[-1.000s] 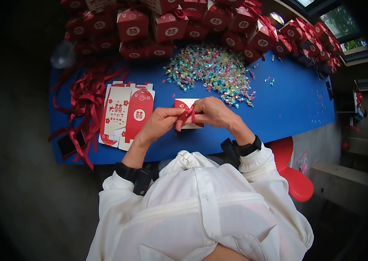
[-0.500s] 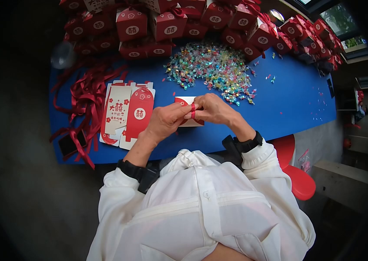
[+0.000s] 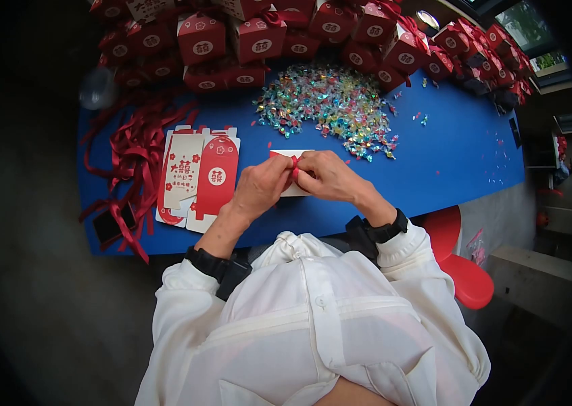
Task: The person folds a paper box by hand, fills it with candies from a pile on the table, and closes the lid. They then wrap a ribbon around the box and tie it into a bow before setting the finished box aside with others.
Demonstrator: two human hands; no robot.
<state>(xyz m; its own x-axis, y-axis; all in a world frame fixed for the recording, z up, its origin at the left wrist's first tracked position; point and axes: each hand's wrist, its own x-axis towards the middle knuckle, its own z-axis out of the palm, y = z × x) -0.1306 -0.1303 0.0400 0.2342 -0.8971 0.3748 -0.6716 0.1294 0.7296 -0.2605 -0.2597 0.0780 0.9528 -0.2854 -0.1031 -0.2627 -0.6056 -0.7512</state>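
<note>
A small red and white gift box [image 3: 294, 192] stands on the blue table, mostly covered by my hands. Over its top, a red ribbon [image 3: 295, 168] is pinched between the fingertips of both hands. My left hand [image 3: 261, 184] closes on the ribbon from the left side of the box. From the right, my right hand [image 3: 330, 177] grips it too, with its fingers curled and the two hands nearly touching. How the ribbon is looped or knotted is hidden behind the fingers.
Flat unfolded box cards [image 3: 216, 177] lie left of my hands, beside a heap of loose red ribbons [image 3: 138, 152]. Beyond the box is a pile of wrapped candies [image 3: 333, 105]. Finished red boxes [image 3: 259, 39] are stacked along the back. A red chair [image 3: 465, 277] stands at right.
My hands have drawn closer together over the box, and my right hand has shifted slightly left. The ribbon between the fingers now looks shorter and more bunched.
</note>
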